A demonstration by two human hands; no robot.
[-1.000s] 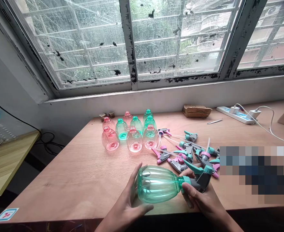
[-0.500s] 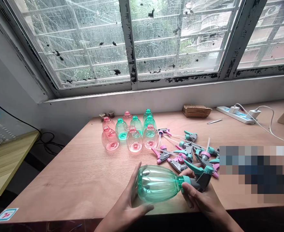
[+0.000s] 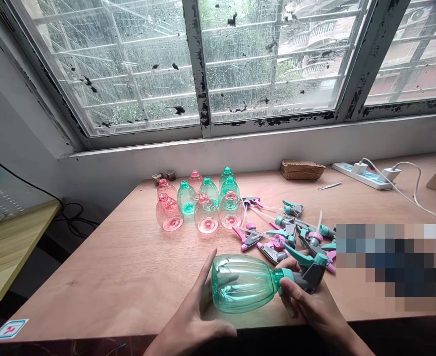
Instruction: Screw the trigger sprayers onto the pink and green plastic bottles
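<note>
A clear green spray bottle (image 3: 242,283) lies on its side just above the near edge of the wooden table (image 3: 121,267). My left hand (image 3: 195,309) cups its base, fingers wrapped round it. My right hand (image 3: 307,301) grips the neck, where a teal and grey trigger head (image 3: 309,269) sits on the bottle. Behind it lies a heap of several loose pink and teal trigger heads (image 3: 284,230) with thin dip tubes.
Several empty pink and green bottles (image 3: 199,205) stand upright at the table's back left. A brown packet (image 3: 301,169), a power strip (image 3: 366,175) with cables and a blurred patch (image 3: 394,267) are to the right. A window runs along the back wall.
The bottle has turned slightly in my hands and sunk a little; both hands keep their hold.
</note>
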